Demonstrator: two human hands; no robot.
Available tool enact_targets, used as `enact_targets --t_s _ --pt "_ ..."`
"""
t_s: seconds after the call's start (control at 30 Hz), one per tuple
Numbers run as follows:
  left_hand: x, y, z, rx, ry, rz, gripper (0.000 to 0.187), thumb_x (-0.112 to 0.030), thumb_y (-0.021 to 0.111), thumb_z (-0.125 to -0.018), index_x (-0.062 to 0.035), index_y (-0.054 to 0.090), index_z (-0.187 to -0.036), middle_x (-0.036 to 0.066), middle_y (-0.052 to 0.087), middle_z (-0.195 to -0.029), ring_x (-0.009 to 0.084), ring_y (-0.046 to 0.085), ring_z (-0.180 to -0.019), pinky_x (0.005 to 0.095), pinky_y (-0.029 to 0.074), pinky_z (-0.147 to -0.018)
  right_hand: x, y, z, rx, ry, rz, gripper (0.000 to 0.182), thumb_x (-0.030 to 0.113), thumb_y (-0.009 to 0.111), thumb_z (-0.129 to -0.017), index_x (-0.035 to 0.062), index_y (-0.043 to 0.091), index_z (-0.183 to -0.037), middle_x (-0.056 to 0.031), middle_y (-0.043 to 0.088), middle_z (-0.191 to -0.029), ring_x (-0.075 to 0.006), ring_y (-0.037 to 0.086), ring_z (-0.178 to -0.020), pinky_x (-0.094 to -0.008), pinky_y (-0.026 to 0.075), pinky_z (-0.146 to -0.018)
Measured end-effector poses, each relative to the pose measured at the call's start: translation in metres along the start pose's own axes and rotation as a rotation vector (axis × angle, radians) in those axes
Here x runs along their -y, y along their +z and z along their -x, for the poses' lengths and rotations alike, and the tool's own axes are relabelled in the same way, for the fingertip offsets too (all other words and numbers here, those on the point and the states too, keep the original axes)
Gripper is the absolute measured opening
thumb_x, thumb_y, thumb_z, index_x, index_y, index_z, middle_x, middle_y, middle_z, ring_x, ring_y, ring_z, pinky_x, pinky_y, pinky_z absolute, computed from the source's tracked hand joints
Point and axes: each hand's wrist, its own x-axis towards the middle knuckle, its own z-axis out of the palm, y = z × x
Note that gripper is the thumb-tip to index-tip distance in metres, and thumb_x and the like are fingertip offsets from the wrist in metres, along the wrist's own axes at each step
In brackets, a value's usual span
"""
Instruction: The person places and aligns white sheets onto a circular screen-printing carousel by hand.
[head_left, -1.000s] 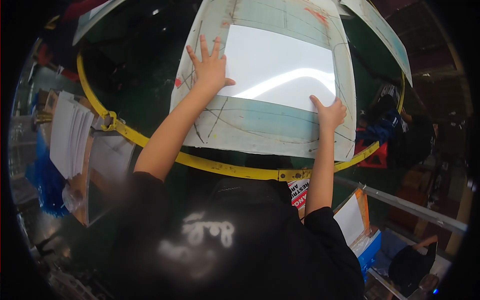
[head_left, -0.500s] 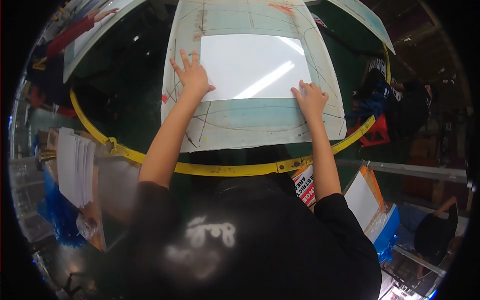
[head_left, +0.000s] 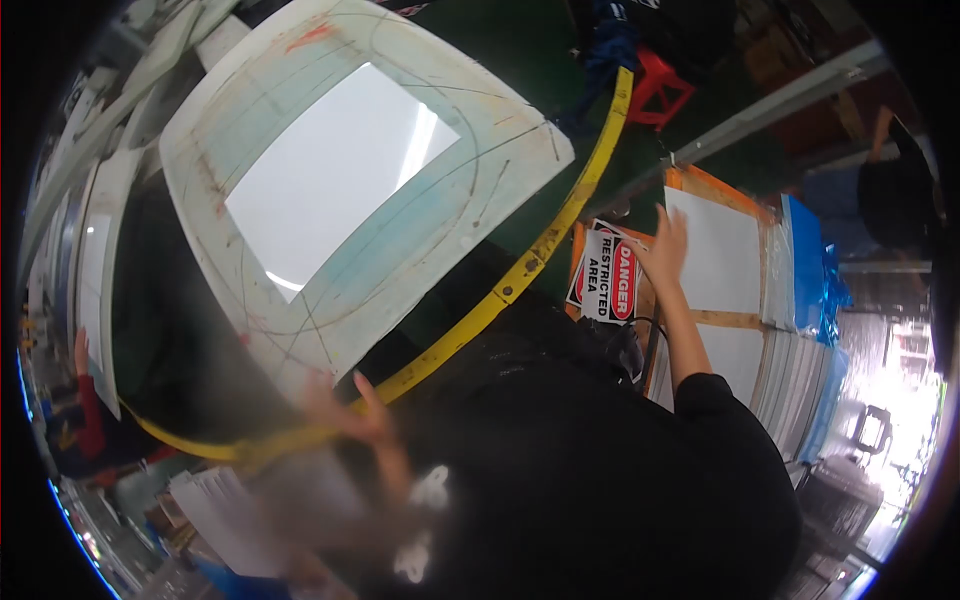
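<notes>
A white rectangular sheet [head_left: 335, 175] lies flat on the worn, pale platen board [head_left: 470, 240], with a light streak reflected in it. My left hand [head_left: 350, 408] is at the board's near corner, blurred, thumb and fingers apart, holding nothing. On the right, my right hand [head_left: 664, 250] reaches with its thumb spread from its fingers, between the printed "DANGER RESTRICTED AREA" signs [head_left: 608, 275] and a stack of white sheets [head_left: 718, 250]. Its fingers overlap the near edge of that stack in this view.
A curved yellow rail [head_left: 530, 265] runs between my body and the board. Another stack of sheets [head_left: 790, 380] stands behind my right arm, and more white sheets [head_left: 215, 515] are at lower left. At far left, another person's hand [head_left: 82, 350] touches another board [head_left: 105, 270].
Both hands have left the white sheet, which stays on the board. My right hand has moved to the signs and stacked sheets; my left has drawn back. The view has turned right.
</notes>
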Motion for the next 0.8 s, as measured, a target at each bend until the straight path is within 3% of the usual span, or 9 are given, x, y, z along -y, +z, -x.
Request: enact_targets --t_s 0.1,0.27,0.43,0.53,0.57,0.6,0.63,0.77,0.8 --pt "-0.027 -0.001 0.02 0.039 -0.106 0.239 0.033 -0.007 0.064 -0.08 0.0001 0.055 -0.111 0.017 0.054 -0.122 0.0316 0.048 -0.114 0.042 0.032 -0.1 -0.034 -0.011 0.041 0.267 0.489 0.152 0.085 0.043 0.073 -0.069 0.0084 0.035 -0.136 -0.0279 0.04 -0.133 -0.0418 0.034 -0.128 -0.0579 0.024 -0.103" --pt "-0.048 -0.004 -0.014 0.21 -0.015 0.413 0.025 -0.001 0.063 -0.078 -0.0015 0.058 -0.103 0.015 0.058 -0.111 0.0304 0.052 -0.107 0.0395 0.037 -0.095 -0.071 0.002 0.059 0.2 0.35 0.084 0.065 0.026 0.066 -0.076 0.0096 0.036 -0.131 -0.0197 0.063 -0.1 -0.0345 0.062 -0.092 -0.0457 0.046 -0.084" --pt "-0.086 0.006 -0.057 0.43 0.208 0.695 0.017 0.003 0.064 -0.075 -0.0062 0.064 -0.091 0.008 0.065 -0.088 0.0253 0.061 -0.081 0.0357 0.046 -0.08 -0.052 -0.019 0.033 0.145 0.479 0.103 0.041 0.016 0.059 -0.078 0.0144 0.041 -0.115 -0.0148 0.064 -0.076 -0.0342 0.064 -0.076 -0.0456 0.047 -0.066" --pt "-0.136 0.03 -0.057 0.892 0.104 0.703 0.028 -0.016 0.064 -0.081 -0.0053 0.06 -0.107 0.01 0.064 -0.095 0.0265 0.06 -0.089 0.0354 0.047 -0.077 -0.022 -0.063 0.013 -0.012 0.468 0.005 0.037 0.017 0.059 -0.076 0.0152 0.042 -0.109 -0.0126 0.065 -0.078 -0.0331 0.064 -0.076 -0.0457 0.046 -0.065" --pt "-0.148 0.054 -0.034 0.904 0.251 0.636 0.036 -0.024 0.063 -0.084 -0.0045 0.056 -0.113 0.01 0.064 -0.094 0.0265 0.06 -0.087 0.0349 0.047 -0.076 -0.014 -0.075 0.01 -0.076 0.451 -0.075 0.036 0.018 0.059 -0.075 0.0156 0.043 -0.107 -0.0116 0.066 -0.079 -0.0327 0.064 -0.076 -0.0455 0.046 -0.065" --pt "-0.175 0.033 -0.066 1.358 -0.097 0.799 0.044 -0.031 0.062 -0.085 -0.0031 0.052 -0.117 0.011 0.064 -0.094 0.0237 0.061 -0.085 0.0333 0.048 -0.074 -0.002 -0.09 0.009 -0.086 0.448 -0.084 0.033 0.019 0.058 -0.076 0.0151 0.044 -0.105 -0.01 0.066 -0.082 -0.0313 0.064 -0.077 -0.0444 0.047 -0.064" --pt "-0.182 0.061 -0.05 1.511 -0.073 0.914 0.053 -0.041 0.06 -0.086 -0.0026 0.049 -0.121 0.011 0.064 -0.096 0.0216 0.062 -0.085 0.0324 0.048 -0.071 0.01 -0.101 0.009 -0.099 0.45 -0.089 0.03 0.02 0.058 -0.076 0.0147 0.046 -0.103 -0.0084 0.066 -0.085 -0.0299 0.065 -0.078 -0.0432 0.048 -0.064" --pt "-0.234 0.149 0.01 1.915 -0.448 1.126 0.102 -0.076 0.056 -0.068 -0.0049 0.031 -0.137 0.02 0.047 -0.125 0.0295 0.052 -0.113 0.0451 0.045 -0.09 0.074 -0.144 0.019 -0.121 0.372 -0.267 0.023 0.019 0.06 -0.074 0.0121 0.05 -0.094 -0.0093 0.064 -0.076 -0.0289 0.065 -0.072 -0.0411 0.047 -0.061" --pt "-0.244 0.158 0.014 1.901 -0.557 1.201 0.096 -0.071 0.057 -0.071 -0.004 0.033 -0.135 0.019 0.049 -0.123 0.0281 0.053 -0.111 0.0437 0.045 -0.089 0.08 -0.142 0.026 -0.115 0.334 -0.299 0.024 0.018 0.061 -0.074 0.0115 0.05 -0.094 -0.0097 0.064 -0.076 -0.0289 0.065 -0.071 -0.0407 0.047 -0.059"
